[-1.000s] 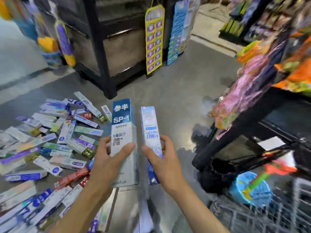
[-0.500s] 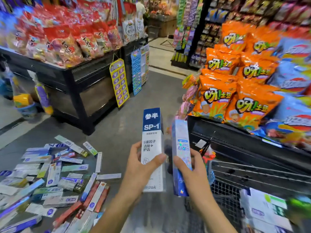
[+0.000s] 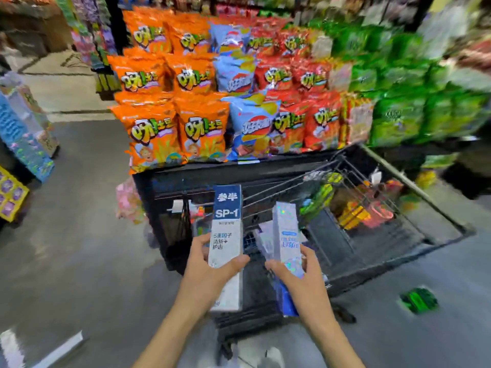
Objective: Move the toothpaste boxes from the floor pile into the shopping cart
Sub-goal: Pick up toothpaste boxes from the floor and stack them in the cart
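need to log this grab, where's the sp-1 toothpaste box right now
In the head view the SP-1 box stands upright at lower centre, gripped by the left hand, just left of the shiny box and above the shopping cart.

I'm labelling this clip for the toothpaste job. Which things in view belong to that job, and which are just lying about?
Part of the job:
- SP-1 box, gripped by the left hand
- holographic box, gripped by the right hand
- shopping cart

Just lying about:
- orange snack bags
- green snack bags
- green packet on the floor
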`<state>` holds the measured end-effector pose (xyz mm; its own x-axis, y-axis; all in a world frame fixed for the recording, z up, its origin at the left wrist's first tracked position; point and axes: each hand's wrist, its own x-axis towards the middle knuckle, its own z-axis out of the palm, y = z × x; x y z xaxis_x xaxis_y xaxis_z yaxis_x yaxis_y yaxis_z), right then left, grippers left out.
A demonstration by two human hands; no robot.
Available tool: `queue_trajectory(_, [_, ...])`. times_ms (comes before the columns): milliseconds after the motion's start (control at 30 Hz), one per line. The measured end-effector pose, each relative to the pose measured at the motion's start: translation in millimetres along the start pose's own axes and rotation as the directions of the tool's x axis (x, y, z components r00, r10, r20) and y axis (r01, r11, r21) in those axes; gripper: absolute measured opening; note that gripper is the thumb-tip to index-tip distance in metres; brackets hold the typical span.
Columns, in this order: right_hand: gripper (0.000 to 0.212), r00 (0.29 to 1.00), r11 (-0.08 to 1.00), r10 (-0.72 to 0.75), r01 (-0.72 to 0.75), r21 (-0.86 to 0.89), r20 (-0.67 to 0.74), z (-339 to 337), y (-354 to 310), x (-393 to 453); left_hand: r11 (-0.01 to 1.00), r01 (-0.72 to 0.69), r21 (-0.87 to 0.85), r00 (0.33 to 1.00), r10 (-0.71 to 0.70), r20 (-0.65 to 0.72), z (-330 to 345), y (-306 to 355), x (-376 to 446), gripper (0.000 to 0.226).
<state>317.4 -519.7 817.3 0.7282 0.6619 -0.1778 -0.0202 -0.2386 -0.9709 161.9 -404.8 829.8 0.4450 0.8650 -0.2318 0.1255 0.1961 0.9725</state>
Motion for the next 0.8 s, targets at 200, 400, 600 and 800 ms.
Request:
queue_trajectory(200, [0.047, 0.998, 1.000, 0.016, -0.015, 0.015, -0.068, -110, 29, 76, 0.991, 0.026, 0.130, 0.998, -0.032, 0.044, 118, -8, 47, 0.061])
queue_trajectory(400, [0.039, 0.997, 0.997, 0.074, -0.074, -0.019, -0.020, -186, 55, 146, 0.970, 0.092, 0.227, 0.996, -0.088, -0.027, 210, -22, 87, 0.051])
queue_trajectory(600, [0.034, 0.975, 0.978, 0.207, -0.204, -0.053, 0.077, -207, 75, 195, 0.888, 0.111, 0.447, 0.994, -0.093, -0.064, 257, -30, 125, 0.048])
queue_trajectory(800, [0.032, 0.955, 0.943, 0.260, -0.218, -0.253, 0.144, -204, 90, 235, 0.735, -0.032, 0.678, 0.992, -0.059, 0.111, 259, -46, 193, 0.046])
